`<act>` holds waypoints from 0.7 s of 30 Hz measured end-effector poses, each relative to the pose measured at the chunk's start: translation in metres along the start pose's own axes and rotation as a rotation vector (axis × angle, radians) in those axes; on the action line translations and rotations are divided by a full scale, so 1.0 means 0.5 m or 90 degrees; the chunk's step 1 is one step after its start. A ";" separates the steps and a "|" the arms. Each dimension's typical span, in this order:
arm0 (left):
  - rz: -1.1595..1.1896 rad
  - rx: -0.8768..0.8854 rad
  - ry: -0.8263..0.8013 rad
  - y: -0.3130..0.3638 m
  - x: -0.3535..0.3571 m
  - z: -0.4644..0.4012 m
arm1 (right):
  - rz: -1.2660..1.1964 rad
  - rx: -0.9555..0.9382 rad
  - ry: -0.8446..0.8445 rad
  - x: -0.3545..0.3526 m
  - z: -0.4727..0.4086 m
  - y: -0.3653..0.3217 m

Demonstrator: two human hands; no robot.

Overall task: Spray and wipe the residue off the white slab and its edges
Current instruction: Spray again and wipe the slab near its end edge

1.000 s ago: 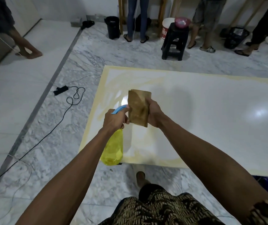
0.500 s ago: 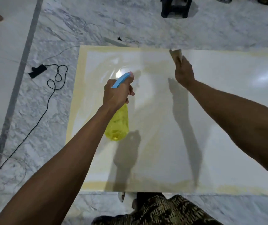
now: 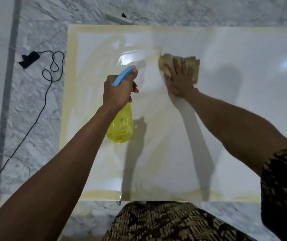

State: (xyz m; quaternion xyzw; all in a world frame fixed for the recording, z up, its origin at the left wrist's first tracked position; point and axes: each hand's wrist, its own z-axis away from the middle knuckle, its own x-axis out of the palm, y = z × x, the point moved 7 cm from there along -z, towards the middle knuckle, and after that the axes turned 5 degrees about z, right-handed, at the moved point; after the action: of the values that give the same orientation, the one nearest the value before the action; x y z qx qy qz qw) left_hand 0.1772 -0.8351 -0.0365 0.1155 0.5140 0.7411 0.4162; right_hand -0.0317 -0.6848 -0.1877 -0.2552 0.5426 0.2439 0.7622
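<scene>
The glossy white slab [image 3: 234,119] lies flat on the floor, with yellowish residue along its left, near and far edges and in smears over its left half. My left hand [image 3: 118,91] grips a yellow spray bottle [image 3: 121,126] with a blue trigger head, held above the slab's left part. My right hand [image 3: 179,79] lies flat with fingers spread, pressing a tan cloth [image 3: 194,66] onto the slab, a little right of the bottle.
Grey-veined marble floor [image 3: 35,110] surrounds the slab. A black cable with a plug block [image 3: 29,59] snakes along the floor to the left. A pale strip [image 3: 118,19] lies just beyond the slab's far edge. My patterned clothing [image 3: 165,221] is at the near edge.
My view has tilted further down over the slab. My right hand brought the cloth from the far edge back toward the middle and now presses it flat. The bottle stays raised in my left hand.
</scene>
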 end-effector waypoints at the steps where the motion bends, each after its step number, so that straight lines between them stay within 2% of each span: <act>1: -0.006 -0.004 0.002 -0.008 -0.008 0.020 | -0.004 -0.007 -0.003 0.020 0.042 -0.011; 6: -0.022 -0.019 0.009 -0.051 -0.049 0.135 | -0.006 -0.076 -0.040 0.092 0.293 -0.086; 12: -0.024 -0.038 -0.024 -0.147 -0.080 0.314 | -0.018 -0.135 -0.142 0.180 0.650 -0.211; 15: -0.016 -0.045 -0.036 -0.185 -0.092 0.375 | 0.000 -0.117 -0.246 0.210 0.750 -0.262; 18: -0.003 -0.041 -0.044 -0.201 -0.102 0.407 | -0.182 -0.054 -0.347 0.180 0.780 -0.283; 21: 0.007 -0.033 -0.040 -0.188 -0.117 0.411 | -0.399 0.045 -0.326 0.061 0.752 -0.257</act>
State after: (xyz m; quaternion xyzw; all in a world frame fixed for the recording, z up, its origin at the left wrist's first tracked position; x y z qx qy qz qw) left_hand 0.3839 -0.7295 -0.0106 0.1303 0.4806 0.7526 0.4309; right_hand 0.3246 -0.5324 -0.0950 -0.3126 0.2394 0.0367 0.9185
